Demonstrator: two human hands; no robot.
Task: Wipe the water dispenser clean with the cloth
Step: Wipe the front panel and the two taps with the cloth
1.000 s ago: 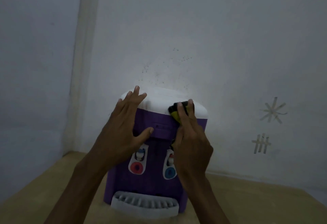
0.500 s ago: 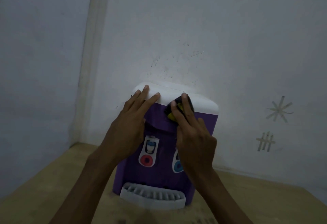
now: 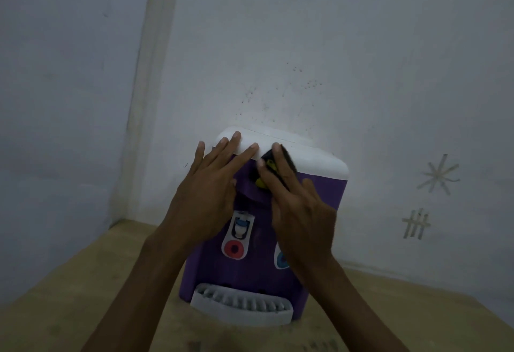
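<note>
Currently: purple plastic tabletop water dispenser with a white lid [image 3: 311,204] stands upright on a tan wooden tabletop [image 3: 69,290], backed close against a pale grey wall [image 3: 333,46], directly ahead of both hands.

Left hand [image 3: 205,193]: fingers straight and spread, laid flat over the front-left upper corner, fingertips on the white lid edge. Holds nothing; reads as a brace.

Right hand [image 3: 300,212]: fingers extended, pressing a small dark cloth with a yellow patch [image 3: 267,168] against the seam where lid meets purple body, front centre. Cloth mostly covered by the fingers; how it is folded cannot be told.

Hands sit side by side, nearly touching at the index fingers.

Key relation: the lid's front edge runs left to right across the view, and the cloth sits near its middle, with the unwiped-looking stretch extending toward the right corner. Right hand is the nearer one for that run. Judgement: next stroke likely travels rightward along the seam while the left hand steadies the body.

Red tap button [image 3: 234,249] and white drip tray [image 3: 242,307] lie below, untouched by the cloth.
</note>
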